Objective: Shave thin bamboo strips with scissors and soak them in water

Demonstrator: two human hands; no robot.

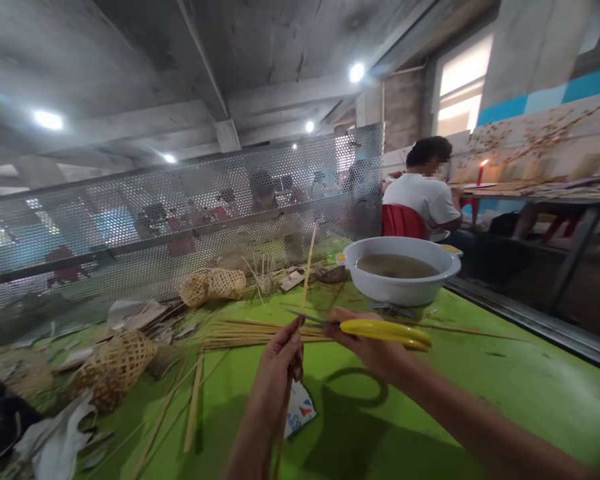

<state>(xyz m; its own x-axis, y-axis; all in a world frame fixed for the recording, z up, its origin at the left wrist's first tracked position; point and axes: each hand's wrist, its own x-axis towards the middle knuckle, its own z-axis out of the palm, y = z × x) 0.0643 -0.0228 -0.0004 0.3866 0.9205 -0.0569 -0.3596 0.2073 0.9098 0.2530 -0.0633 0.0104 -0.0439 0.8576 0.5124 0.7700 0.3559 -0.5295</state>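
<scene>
My left hand [283, 360] pinches a thin bamboo strip [309, 270] that stands nearly upright above the green tabletop, its lower part running down past my wrist. In my right hand [367, 350] is a pair of scissors with yellow handles [385, 331]. Their narrow metal blades point left and meet the strip just above my left fingertips; whether they are closed on it I cannot tell. Behind both hands lies a bundle of bamboo strips [250, 333]. A torn piece of printed white paper [300, 410] lies below my left hand.
A white basin [403, 290] of murky water stands at the back right. Woven bamboo baskets [115, 370], scraps and loose strips cover the left side. A perforated metal screen [180, 233] borders the back. Beyond, a person in white [420, 200] sits near a lit red candle [481, 173].
</scene>
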